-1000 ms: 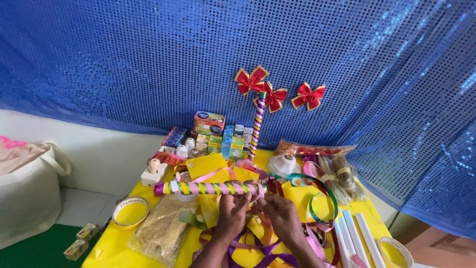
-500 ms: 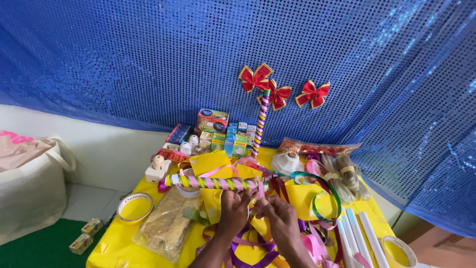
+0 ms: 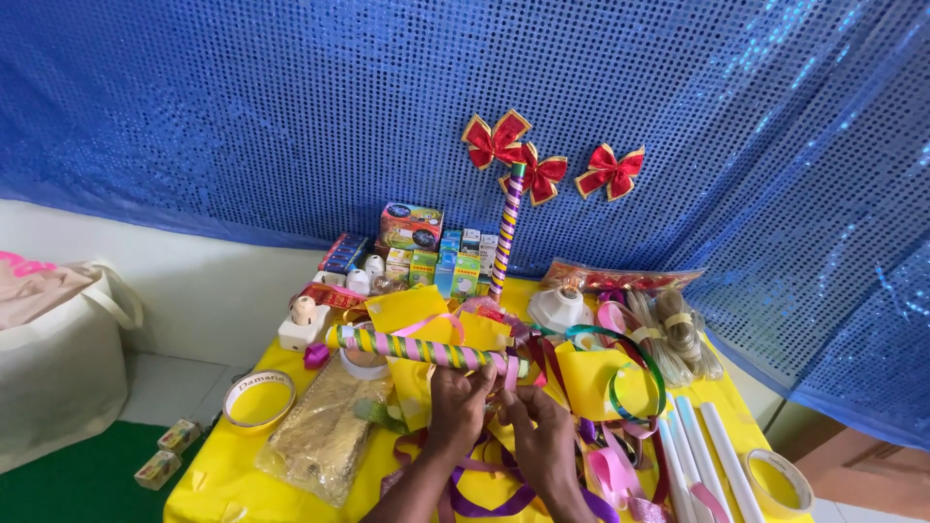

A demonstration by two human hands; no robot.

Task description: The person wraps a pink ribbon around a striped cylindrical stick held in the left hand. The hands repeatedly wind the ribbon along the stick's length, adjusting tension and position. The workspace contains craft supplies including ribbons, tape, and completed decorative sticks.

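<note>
I've got my left hand (image 3: 457, 407) and right hand (image 3: 538, 431) both pinching the right end of the ribbon-wrapped stick (image 3: 426, 350) lying mid yellow tabletop (image 3: 218, 479); I'd keep the ribbon (image 3: 511, 373) taut and overlaps even, clear of loose purple ribbons (image 3: 484, 499).

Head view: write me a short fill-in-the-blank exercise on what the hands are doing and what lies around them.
1. Both hands, left hand and right hand, meet at one end of a ribbon-wrapped ____ lying on the table.
2. The table is covered in a ____ cloth.
3. On the blue sequin backdrop hang ____ red bows.
4. A second striped stick stands ____ against the backdrop.

Missing words: stick; yellow; three; upright
</note>
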